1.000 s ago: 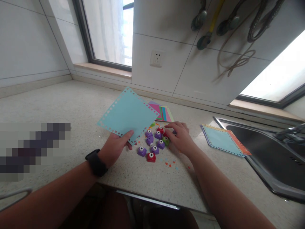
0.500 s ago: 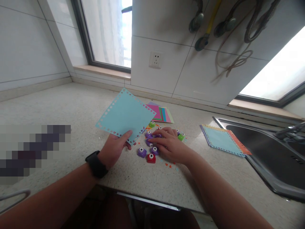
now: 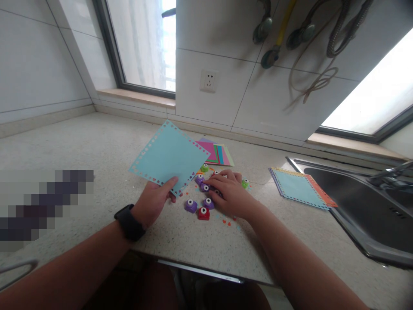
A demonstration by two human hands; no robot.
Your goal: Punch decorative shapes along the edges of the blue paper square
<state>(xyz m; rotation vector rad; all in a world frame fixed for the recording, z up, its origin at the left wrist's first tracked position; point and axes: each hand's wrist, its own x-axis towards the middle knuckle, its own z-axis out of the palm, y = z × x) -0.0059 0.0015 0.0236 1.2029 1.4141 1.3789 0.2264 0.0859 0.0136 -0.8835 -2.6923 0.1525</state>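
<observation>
A light blue sheet of paper (image 3: pixel 169 150), with small shapes punched along its edges, is held up at its lower corner by my left hand (image 3: pixel 158 196), thumb on top. Over a cluster of small craft punches, my right hand (image 3: pixel 230 193) has its fingers curled around a purple craft punch (image 3: pixel 217 192), which is partly hidden. Just left of those fingers lie another purple punch (image 3: pixel 205 188) and one beyond it (image 3: pixel 200 178). Closer to me are a star-topped purple punch (image 3: pixel 191 206), a further purple punch (image 3: pixel 208 202) and a red punch (image 3: pixel 203 213).
Green punches (image 3: pixel 245 184) sit around the cluster, with paper bits (image 3: pixel 226 222) scattered about. Behind is a stack of coloured paper (image 3: pixel 222 155). Punched sheets (image 3: pixel 300 188) lie at the right beside the metal sink (image 3: pixel 355 241). The counter's front edge (image 3: pixel 200 271) is near me.
My right hand's fingers have drawn back and curled in, uncovering a purple punch on their left. The blue sheet stays in my left hand, nearly still. The view has shifted slightly.
</observation>
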